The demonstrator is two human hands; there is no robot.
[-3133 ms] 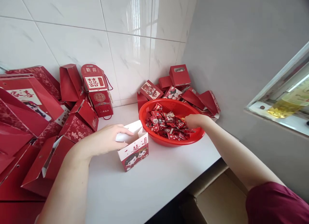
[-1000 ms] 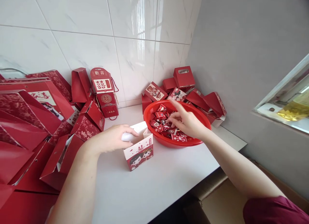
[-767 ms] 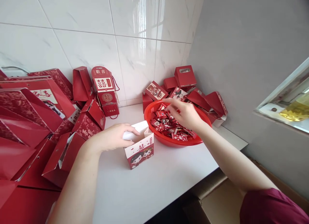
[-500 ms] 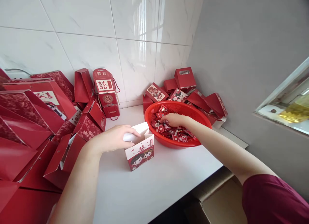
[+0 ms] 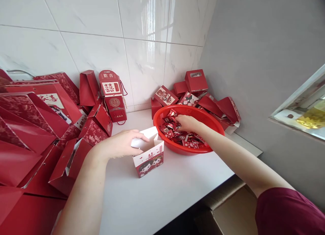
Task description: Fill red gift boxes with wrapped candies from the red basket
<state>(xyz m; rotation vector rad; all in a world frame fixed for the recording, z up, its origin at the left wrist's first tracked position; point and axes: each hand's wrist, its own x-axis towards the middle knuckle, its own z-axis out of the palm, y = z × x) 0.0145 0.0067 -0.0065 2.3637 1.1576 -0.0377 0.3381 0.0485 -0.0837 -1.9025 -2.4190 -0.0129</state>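
Note:
A small red-and-white gift box (image 5: pixel 149 159) with a cartoon couple printed on it stands open on the white counter (image 5: pixel 157 194). My left hand (image 5: pixel 122 144) grips its white top flap and holds it open. Just to the right, a red plastic basket (image 5: pixel 213 121) holds several red-wrapped candies (image 5: pixel 184 140). My right hand (image 5: pixel 185 122) reaches into the basket, fingers curled down among the candies at its left side; what they hold is hidden.
Large red gift bags (image 5: pixel 38 126) are piled along the left. A tall red box with a cord handle (image 5: pixel 111 96) stands against the tiled wall. More small red boxes (image 5: pixel 200 93) are heaped in the corner behind the basket. A cardboard box (image 5: pixel 228 211) sits below the counter edge.
My right hand rose above the basket with fingers spread, then dropped back into the candies at the basket's left side. My left hand kept hold of the box flap.

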